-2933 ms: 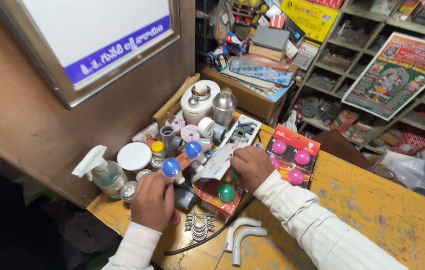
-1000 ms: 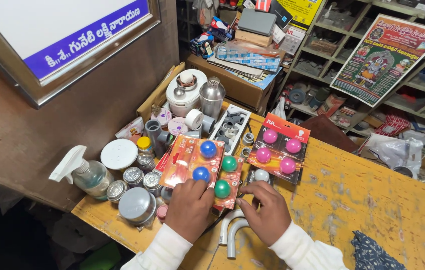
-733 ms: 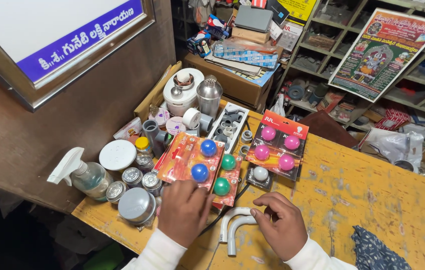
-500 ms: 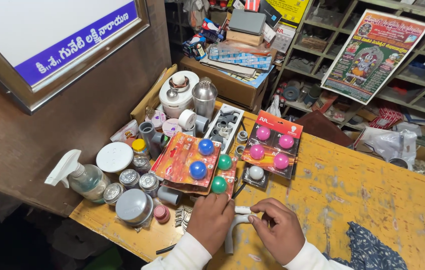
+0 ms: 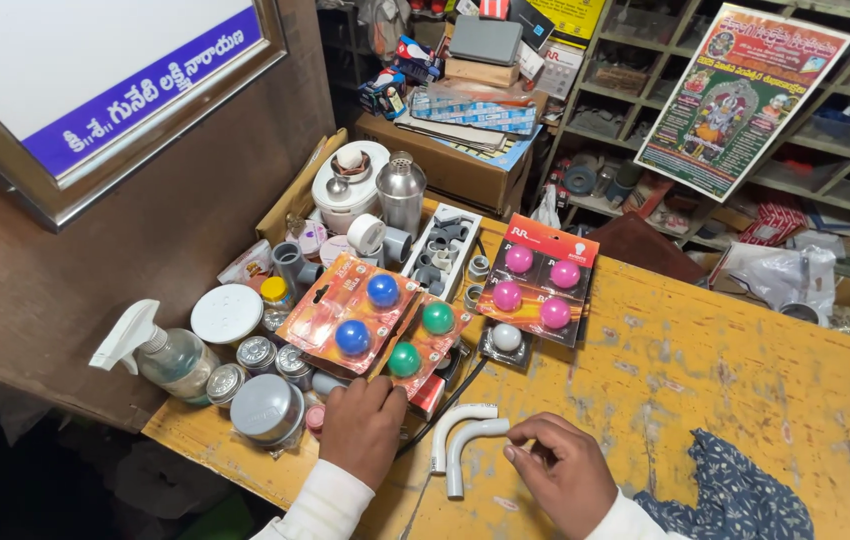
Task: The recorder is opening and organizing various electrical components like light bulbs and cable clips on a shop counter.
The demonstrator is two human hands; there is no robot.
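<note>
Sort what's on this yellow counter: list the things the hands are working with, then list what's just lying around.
In hand:
- white pipe bends, at the right hand's fingertips
- left hand resting beside them, by the blue and green bulb cards

Lying about:
- pink bulb card
- spray bottle
- round tins
- steel shaker
- blue patterned cloth

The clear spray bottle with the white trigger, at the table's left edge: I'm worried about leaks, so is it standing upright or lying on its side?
Lying on its side: the clear spray bottle rests lengthwise on the yellow table, trigger head pointing left.
</note>
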